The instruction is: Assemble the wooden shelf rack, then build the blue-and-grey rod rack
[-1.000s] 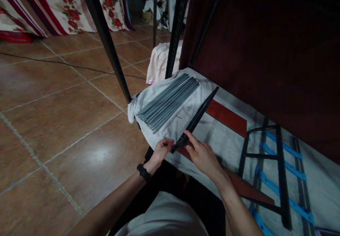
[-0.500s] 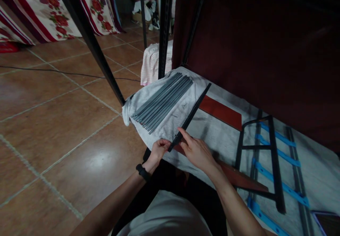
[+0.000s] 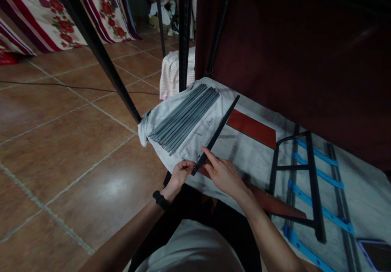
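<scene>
A long, narrow black metal bar (image 3: 220, 128) slants away from me above the cloth. My right hand (image 3: 226, 177) grips it near its close end, the index finger lying along its top. At that same end, the fingertips of my left hand (image 3: 180, 174) are pinched together against the bar; whatever is between them is too small to make out. Beside the bar, a bundle of grey metal tubes (image 3: 186, 117) lies on the pale cloth (image 3: 214, 85). A few small screw-like pieces (image 3: 198, 133) rest between the tubes and the bar.
To the right are a red-brown board (image 3: 253, 129), a black frame (image 3: 312, 182) and rails joined by blue crosspieces (image 3: 317, 204). Another brown board (image 3: 275, 200) lies near my right forearm. A phone-like device (image 3: 377, 253) sits lower right. Black posts (image 3: 100, 56) rise at left.
The view has shifted slightly, so everything sits a little further left. Both hands keep nearly the same hold at the bar's near end.
</scene>
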The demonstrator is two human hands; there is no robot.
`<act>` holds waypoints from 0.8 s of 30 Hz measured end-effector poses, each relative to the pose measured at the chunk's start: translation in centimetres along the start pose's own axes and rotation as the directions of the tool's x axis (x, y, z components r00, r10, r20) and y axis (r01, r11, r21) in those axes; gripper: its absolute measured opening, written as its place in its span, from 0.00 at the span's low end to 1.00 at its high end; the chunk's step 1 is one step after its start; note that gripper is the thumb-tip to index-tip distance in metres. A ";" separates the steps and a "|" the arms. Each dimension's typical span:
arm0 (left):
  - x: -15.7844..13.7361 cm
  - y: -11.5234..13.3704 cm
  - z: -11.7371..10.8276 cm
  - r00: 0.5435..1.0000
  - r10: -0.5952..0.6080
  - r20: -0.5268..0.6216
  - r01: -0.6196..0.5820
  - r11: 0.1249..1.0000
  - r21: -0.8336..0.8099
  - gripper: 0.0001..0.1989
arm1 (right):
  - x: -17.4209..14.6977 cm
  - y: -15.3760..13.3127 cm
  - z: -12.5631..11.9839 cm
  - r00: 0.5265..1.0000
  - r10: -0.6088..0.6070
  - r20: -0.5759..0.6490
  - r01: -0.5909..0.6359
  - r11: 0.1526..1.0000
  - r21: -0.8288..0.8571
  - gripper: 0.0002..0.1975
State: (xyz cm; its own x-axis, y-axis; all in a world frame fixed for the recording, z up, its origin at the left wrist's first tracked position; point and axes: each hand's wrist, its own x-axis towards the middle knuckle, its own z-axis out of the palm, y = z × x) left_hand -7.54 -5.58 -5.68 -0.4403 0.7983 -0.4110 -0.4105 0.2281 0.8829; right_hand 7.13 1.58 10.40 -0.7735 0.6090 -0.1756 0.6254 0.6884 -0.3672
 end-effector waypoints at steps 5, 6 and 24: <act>-0.3 0.0 0.0 0.996 -0.075 -0.043 0.075 0.997 -0.001 0.14 | 0.0 0.0 0.1 1.000 0.016 0.009 -0.016 1.000 -0.006 0.29; -0.3 -0.1 0.0 0.997 -0.067 -0.045 0.067 0.998 0.009 0.13 | 0.0 0.0 0.1 1.000 0.019 0.012 -0.019 1.000 -0.006 0.29; -0.4 0.0 0.0 0.999 -0.028 0.021 0.027 0.999 0.031 0.16 | 0.0 -0.1 0.1 1.000 0.013 0.014 -0.012 1.000 -0.019 0.29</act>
State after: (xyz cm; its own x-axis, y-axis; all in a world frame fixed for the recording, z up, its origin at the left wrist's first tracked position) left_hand -7.33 -5.91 -5.55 -0.4122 0.8030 -0.4305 -0.3971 0.2669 0.8781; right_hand 7.06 1.53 10.35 -0.7668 0.6123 -0.1927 0.6369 0.6882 -0.3474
